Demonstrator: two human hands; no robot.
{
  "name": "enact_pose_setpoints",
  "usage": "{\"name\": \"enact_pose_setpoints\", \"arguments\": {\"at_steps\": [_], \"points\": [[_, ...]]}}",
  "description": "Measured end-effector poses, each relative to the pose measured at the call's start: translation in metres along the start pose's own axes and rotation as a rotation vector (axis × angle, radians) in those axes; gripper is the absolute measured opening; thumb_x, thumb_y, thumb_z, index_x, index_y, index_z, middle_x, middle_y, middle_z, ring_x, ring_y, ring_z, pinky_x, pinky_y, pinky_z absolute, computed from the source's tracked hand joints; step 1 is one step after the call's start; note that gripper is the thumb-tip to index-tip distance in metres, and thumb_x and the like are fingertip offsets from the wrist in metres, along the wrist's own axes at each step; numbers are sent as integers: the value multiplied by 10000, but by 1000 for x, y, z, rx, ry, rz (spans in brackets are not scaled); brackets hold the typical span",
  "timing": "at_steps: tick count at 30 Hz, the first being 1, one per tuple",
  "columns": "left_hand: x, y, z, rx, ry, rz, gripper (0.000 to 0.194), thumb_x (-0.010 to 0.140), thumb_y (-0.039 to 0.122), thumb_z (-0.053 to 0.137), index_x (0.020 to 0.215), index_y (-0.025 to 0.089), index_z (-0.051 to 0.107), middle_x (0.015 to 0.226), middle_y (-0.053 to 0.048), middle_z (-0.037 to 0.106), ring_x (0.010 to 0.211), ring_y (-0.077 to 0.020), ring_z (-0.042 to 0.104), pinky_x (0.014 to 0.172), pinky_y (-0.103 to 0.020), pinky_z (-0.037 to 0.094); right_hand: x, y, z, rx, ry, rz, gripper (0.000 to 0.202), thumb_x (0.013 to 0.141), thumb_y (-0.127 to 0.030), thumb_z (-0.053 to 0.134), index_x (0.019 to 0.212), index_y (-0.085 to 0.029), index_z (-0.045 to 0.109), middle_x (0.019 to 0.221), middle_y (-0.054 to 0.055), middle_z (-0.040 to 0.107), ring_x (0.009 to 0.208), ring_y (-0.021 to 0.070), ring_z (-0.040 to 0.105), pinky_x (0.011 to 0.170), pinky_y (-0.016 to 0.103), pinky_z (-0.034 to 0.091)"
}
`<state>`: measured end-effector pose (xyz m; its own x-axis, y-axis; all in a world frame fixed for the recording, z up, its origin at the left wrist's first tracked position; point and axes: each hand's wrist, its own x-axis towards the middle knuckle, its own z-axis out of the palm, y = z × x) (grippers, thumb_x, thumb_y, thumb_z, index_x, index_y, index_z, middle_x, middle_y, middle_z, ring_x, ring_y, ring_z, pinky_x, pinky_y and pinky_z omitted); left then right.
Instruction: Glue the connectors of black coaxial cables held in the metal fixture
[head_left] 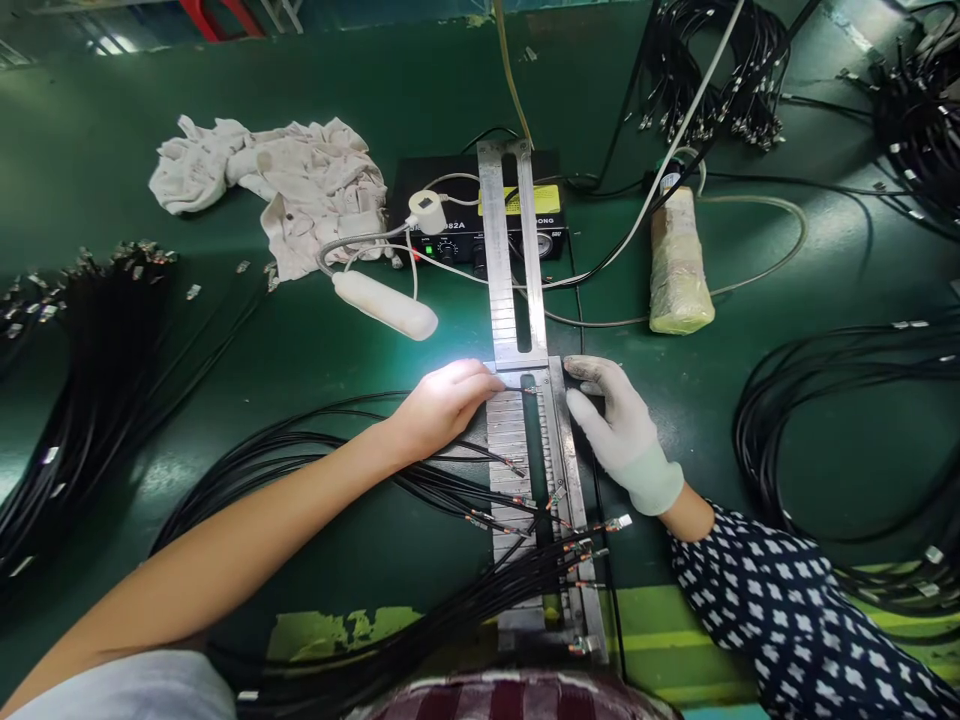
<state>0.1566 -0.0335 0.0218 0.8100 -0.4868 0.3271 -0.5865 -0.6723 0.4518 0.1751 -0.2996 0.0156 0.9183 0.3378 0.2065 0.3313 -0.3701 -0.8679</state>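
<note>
My bare left hand (448,405) pinches a thin black cable (514,388) near its end, laying it across the upper part of a slotted metal fixture (507,445). The cable's small metal terminal (531,390) points right over the fixture's dark slot. In a white glove, my right hand (616,425) rests at the fixture's right edge, thumb and forefinger apart, with nothing seen between them. Below my left hand, several black cables (442,490) with stripped, coloured wire ends lie over the fixture. A thicker cable bundle (480,590) crosses its lower end.
Behind the fixture stands a black control box (442,215); a white lamp (386,305) shines beside it. A white cloth (315,180) lies at the back left, a wrapped bottle-shaped object (679,265) at the right. Cable bundles (97,340) lie left, coiled cables (757,430) right.
</note>
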Motion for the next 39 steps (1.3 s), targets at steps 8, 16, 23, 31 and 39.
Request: {"name": "enact_pose_setpoints", "arguments": {"at_steps": [8, 16, 23, 31, 39], "points": [[-15, 7, -6, 329, -62, 41, 381, 1047, 174, 338, 1222, 221, 673, 878, -67, 617, 779, -189, 507, 660, -306, 355, 1, -1, 0, -12, -10, -9, 244, 1002, -311, 528, 1224, -244, 605, 1259, 88, 618, 1180, 271, 592, 1032, 474, 511], [-31, 32, -27, -3, -285, -64, 221, 1056, 253, 420, 1207, 187, 568, 1065, -69, 674, 1003, -212, 577, 893, -370, 392, 2, 0, 0, -36, 1, -16, 248, 994, -306, 532, 1221, -247, 615, 1248, 78, 621, 1155, 269, 603, 1022, 481, 509], [-22, 24, -14, 149, -113, -212, 180, 1027, 233, 466, 1130, 169, 601, 1076, -101, 663, 990, -245, 569, 840, -380, 438, 2, -1, 0, -29, -6, -11, 247, 995, -294, 521, 1220, -248, 611, 1245, 78, 624, 1162, 267, 598, 1017, 472, 516], [-12, 4, -17, 104, -46, -184, 151, 1009, 177, 500, 914, 183, 617, 892, -44, 655, 859, -189, 586, 774, -302, 483, 2, -2, -2, 15, -15, -57, 180, 1014, -286, 527, 1153, -235, 631, 1228, 78, 627, 1180, 253, 591, 1048, 468, 492], [-19, 46, -35, 14, 49, -81, 129, 963, 61, 550, 1008, 177, 581, 916, -27, 632, 858, -148, 568, 790, -265, 476, -4, -25, -1, 136, -127, -74, 268, 1034, -394, 555, 876, -214, 674, 1003, 72, 587, 1010, 262, 584, 883, 438, 493]]}}
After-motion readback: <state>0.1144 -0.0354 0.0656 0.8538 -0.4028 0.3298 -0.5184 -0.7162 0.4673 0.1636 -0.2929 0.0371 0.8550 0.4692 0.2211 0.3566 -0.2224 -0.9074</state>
